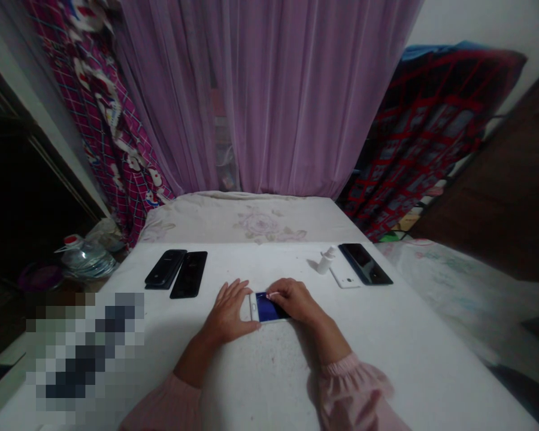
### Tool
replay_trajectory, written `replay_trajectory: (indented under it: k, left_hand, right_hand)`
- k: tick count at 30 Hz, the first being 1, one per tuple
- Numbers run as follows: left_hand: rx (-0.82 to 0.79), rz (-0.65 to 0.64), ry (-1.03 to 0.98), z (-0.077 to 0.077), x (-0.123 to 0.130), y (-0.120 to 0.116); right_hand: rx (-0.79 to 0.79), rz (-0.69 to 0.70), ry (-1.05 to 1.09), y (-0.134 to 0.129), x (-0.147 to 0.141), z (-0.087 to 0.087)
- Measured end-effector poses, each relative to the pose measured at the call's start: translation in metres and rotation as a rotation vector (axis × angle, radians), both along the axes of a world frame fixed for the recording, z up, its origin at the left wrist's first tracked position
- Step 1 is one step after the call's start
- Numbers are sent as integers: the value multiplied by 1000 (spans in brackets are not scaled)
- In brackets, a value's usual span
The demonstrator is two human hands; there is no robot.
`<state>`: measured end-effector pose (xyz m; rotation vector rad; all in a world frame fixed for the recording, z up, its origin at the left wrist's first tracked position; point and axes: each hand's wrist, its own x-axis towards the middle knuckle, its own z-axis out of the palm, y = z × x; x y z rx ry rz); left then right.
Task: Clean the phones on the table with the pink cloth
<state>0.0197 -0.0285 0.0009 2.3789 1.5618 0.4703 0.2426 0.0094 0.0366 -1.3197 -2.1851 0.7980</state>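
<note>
A white smartphone (pixel 265 307) lies sideways on the white tablecloth, its screen showing blue and dark areas. My left hand (pixel 228 312) steadies its left end, thumb at the near edge and index finger at the far edge. Over the screen, my right hand (pixel 291 299) is closed in a pinch. Something small and pale shows at its fingertips, too small to name. The right end of the phone is partly hidden beneath that hand.
Two dark phones (pixel 189 274) lie at the left. At the right are a small white spray bottle (pixel 326 261), a white phone (pixel 344 278) and a dark phone (pixel 366 264). Purple curtains (pixel 287 96) hang behind the table. A large water bottle (pixel 88 257) stands off its left side.
</note>
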Motion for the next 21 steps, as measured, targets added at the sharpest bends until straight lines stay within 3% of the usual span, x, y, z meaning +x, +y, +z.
replay_trajectory:
  k: [5,15,21]
  left_hand:
    - [-5,-7,-8,-1,-1,0]
    - [1,-7,-15,-1,-1,0]
    - [7,-9,4,-3,-2,1]
  right_hand:
    - [-98,110,33,0,16,2]
    - [-20,-14,88,4,8,-7]
    - [-88,72,85,4,17,-2]
